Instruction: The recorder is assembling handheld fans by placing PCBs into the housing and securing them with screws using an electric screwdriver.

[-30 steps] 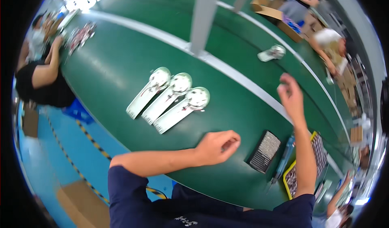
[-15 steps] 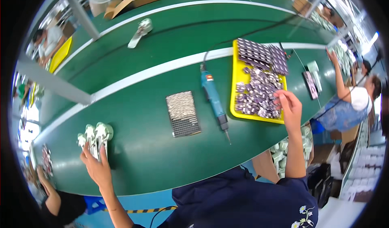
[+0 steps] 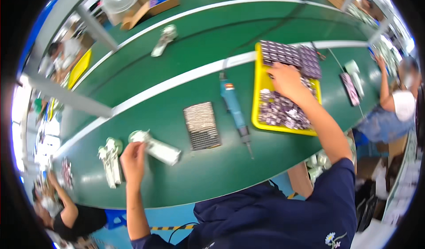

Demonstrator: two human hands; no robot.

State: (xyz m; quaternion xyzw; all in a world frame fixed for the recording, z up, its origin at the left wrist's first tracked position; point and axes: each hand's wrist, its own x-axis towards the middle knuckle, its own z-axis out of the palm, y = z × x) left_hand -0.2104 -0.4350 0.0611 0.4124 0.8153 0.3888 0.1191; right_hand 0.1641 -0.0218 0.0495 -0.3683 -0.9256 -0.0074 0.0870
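Observation:
My left hand pinches a pale green and white long-handled housing near its round head, its handle slanting down to the right. To its left, a couple of similar housings lie side by side. My right hand reaches into a yellow tray. Its fingers are curled together beside the dark purple sheets of small blocks at the tray's far end; whatever they grip is hidden. Small loose purple and silvery parts fill the nearer part of the tray.
A blue power screwdriver lies left of the tray, its bit toward me. Beside it sits a block of screws in rows. Another housing lies beyond the white rail. Co-workers sit on both sides; a box of housings stands below the table's right edge.
My left hand has drawn one housing rightward from the group and turned it. My right hand has moved from the tray's right side to its far left part.

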